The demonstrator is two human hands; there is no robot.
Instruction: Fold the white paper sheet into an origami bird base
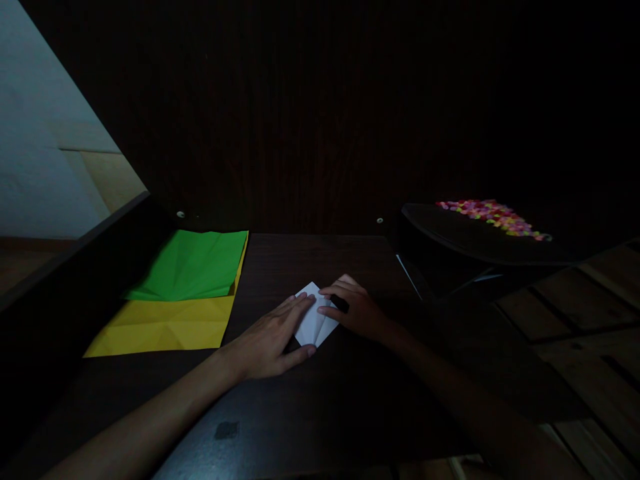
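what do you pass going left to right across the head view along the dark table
yellow paper → left hand → folded white paper → right hand → dark tray of coloured bits. The green paper overlaps the yellow one, so it is left out.

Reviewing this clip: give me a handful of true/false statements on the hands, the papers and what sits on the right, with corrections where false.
1. Both hands rest on the white folded paper. True: the left hand lies flat on it and the right hand presses its right edge.
2. The green sheet lies under the yellow sheet. False: green lies on top of yellow.
3. The coloured sheets lie to the right of the hands. False: they lie to the left.
4. Small multicoloured pieces sit on a dark tray at the right. True.
5. The right hand holds scissors. False: no scissors are visible.
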